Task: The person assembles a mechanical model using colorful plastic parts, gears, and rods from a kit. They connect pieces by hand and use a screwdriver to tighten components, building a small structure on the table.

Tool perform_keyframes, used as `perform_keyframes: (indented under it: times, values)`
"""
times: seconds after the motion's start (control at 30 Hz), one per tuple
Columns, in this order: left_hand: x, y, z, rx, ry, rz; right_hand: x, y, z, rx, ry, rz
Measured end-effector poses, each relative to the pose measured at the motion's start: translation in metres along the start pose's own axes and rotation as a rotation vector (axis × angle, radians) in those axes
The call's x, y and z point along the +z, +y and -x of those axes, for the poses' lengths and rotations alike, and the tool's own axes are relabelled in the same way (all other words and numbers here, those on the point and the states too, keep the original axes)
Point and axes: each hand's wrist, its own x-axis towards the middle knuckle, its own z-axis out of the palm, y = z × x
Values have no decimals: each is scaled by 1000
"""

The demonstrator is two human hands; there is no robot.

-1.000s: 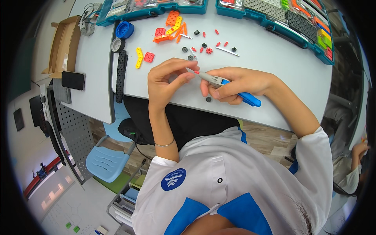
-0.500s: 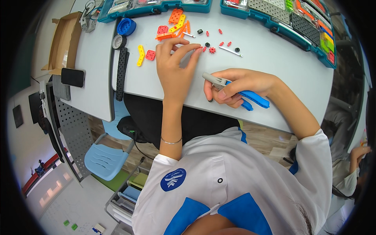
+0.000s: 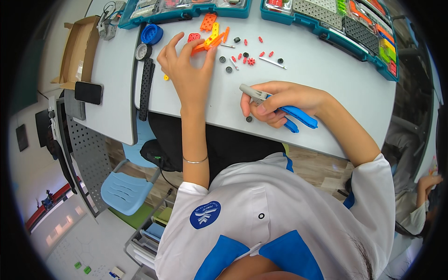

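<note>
My right hand (image 3: 280, 102) is wrapped round a pair of pliers (image 3: 298, 115) with blue handles and a grey head. Its fingers close on the handles just above the table's near part. To the left, my left hand (image 3: 184, 72) is open, thumb and fingers spread, over a cluster of building parts. An orange plastic piece (image 3: 200, 48) shows between its thumb and index finger, and I see no grip on it. Behind that lie a yellow perforated beam (image 3: 214, 31), an orange plate (image 3: 208, 22) and a red plate (image 3: 193, 37). A red gear (image 3: 251, 61) rests between the hands.
Teal cases of parts (image 3: 275, 17) line the far edge. Small red pins, dark bushings and a metal shaft (image 3: 273, 63) lie mid-table. A blue wheel rim (image 3: 151, 34), a grey wheel (image 3: 143, 52) and a black track (image 3: 146, 88) stand left. A phone (image 3: 88, 93) lies near an open cardboard box (image 3: 79, 51).
My left hand has moved left from the small red pins to the orange pieces, its fingers spreading. Grey bushings and a short shaft now show where it was. The right hand keeps the pliers.
</note>
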Motion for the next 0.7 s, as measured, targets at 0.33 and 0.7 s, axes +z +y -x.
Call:
perform_keyframes:
  times: [0.33, 0.7]
  values:
    - [-21, -28, -7, -261, 197, 117, 2, 0, 1, -7, 20, -8]
    - [-35, -89, -19, -212, 363, 64, -1, 2, -1, -20, 24, -3]
